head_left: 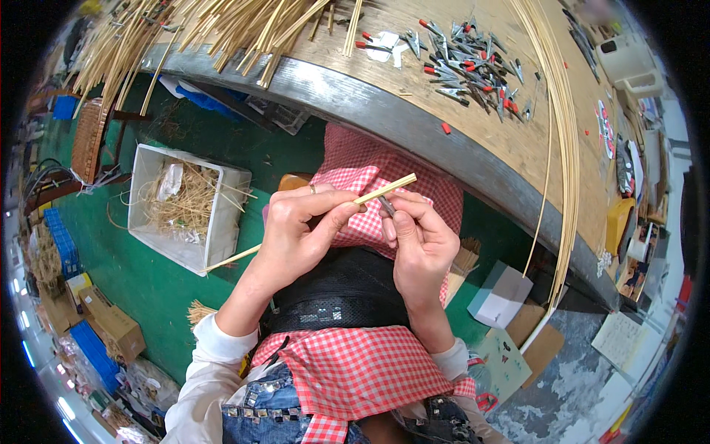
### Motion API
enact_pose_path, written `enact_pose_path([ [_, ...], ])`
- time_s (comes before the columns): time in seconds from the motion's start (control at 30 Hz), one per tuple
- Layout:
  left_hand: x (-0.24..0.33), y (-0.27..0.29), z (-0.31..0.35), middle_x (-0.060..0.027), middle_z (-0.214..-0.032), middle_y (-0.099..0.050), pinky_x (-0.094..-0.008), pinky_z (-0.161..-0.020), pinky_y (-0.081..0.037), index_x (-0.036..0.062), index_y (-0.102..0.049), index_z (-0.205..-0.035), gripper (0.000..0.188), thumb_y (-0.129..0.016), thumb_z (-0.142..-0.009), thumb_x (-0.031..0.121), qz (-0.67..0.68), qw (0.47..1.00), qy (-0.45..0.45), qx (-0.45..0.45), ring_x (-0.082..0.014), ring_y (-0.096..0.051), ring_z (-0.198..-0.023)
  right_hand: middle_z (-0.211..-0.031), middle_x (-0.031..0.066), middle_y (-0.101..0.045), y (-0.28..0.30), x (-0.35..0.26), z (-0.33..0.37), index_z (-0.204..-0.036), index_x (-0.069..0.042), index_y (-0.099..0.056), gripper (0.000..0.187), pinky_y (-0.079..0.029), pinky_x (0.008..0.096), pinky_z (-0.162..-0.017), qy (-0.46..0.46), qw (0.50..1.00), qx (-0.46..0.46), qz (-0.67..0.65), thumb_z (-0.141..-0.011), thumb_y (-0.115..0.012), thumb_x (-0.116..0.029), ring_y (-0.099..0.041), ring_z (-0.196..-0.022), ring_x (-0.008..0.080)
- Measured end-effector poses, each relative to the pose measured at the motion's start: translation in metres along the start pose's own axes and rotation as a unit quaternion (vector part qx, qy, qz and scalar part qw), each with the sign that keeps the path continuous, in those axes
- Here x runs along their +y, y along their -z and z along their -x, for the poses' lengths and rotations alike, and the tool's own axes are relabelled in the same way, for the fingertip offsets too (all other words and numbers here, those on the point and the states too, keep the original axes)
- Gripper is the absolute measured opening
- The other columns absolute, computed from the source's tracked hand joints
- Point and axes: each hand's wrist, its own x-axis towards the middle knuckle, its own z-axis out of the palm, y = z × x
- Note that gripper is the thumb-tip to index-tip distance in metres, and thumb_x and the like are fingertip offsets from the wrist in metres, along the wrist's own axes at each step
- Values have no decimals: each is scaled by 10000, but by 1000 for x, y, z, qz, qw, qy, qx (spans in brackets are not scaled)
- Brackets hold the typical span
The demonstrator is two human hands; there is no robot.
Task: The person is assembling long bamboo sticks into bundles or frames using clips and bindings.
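Note:
My left hand (303,226) pinches a pale, narrow rattan or bamboo strip (396,186) between thumb and fingers, above my lap. One end of it slants up to the right past my fingers; the other comes out below the wrist, toward the white bin. Close beside it, my right hand (423,240) is closed on a small dark metal piece (386,206) whose tip is at the strip's underside. Whether that piece is a clip or a blade I cannot tell. Beneath both hands lies the red-and-white checked apron (355,359).
A wooden worktable (458,159) runs across the front, bearing a heap of metal clips (473,70) with red tips. Long strip bundles lie at its left (244,33) and right (558,118). A white bin (240,214) of scraps stands left on the green floor. A white box (499,292) sits right.

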Motion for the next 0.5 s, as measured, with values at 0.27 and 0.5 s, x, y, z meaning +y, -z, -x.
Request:
enact_pose_path([
  [0.27,-8,4,8,-123,-708,-663,-274,-539,-445,-19,-691,-881,116,-658,-814,71,43,999,-6,14,-169,-608,-594,-1009,126,-563,-12,-2,2,-977,91,-590,116,-424,195,-593,34,997,-15,66,-901,-504,72,-506,-691,85],
  [0.5,-4,17,17,-93,-672,-649,-255,-518,-420,-25,-693,-909,137,-642,-847,87,104,993,52,-7,-92,-550,-579,-1046,132,-569,-23,-3,10,-983,78,-587,113,-434,197,-588,-2,999,-16,49,-903,-507,65,-514,-689,84],
])
